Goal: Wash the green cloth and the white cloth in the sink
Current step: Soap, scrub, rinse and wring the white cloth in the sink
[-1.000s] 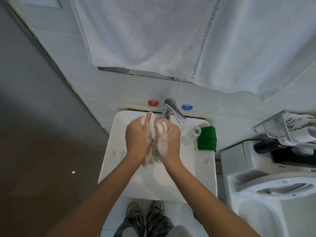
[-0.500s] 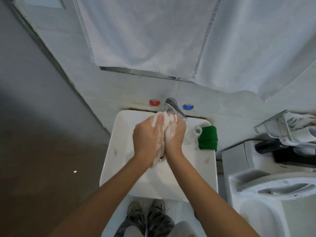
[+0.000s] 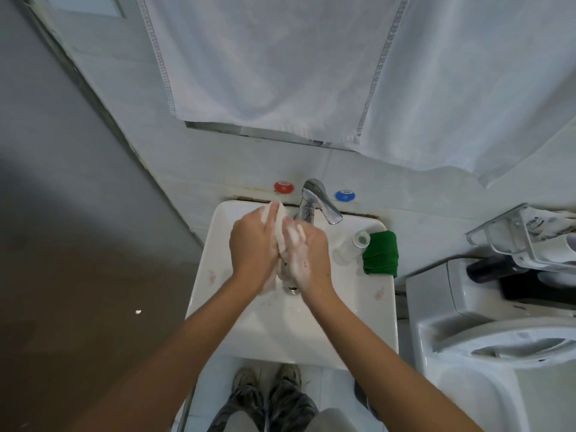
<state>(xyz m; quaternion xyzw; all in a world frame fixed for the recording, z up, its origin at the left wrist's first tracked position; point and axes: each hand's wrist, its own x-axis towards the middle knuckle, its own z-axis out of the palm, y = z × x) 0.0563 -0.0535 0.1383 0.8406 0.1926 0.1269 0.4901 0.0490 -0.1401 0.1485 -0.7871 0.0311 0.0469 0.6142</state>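
Over the white sink (image 3: 358,332) my left hand (image 3: 254,244) and my right hand (image 3: 307,254) press together around the soapy white cloth (image 3: 280,236), each gripping one side of it. Only a strip of the cloth shows between my palms and above my left fingers. Foam covers my right hand's back. The green cloth (image 3: 380,252) lies folded on the sink's right rim, apart from both hands.
The chrome tap (image 3: 318,201) stands behind my hands, with a red knob (image 3: 283,187) and a blue knob (image 3: 344,195) on the wall. A clear bottle (image 3: 350,247) stands beside the green cloth. White towels (image 3: 280,73) hang above. A toilet (image 3: 498,338) is at the right.
Both hands have rubbed the white cloth back and forth: they pushed up towards the tap, and now the right hand has slid back down while the left stays higher.
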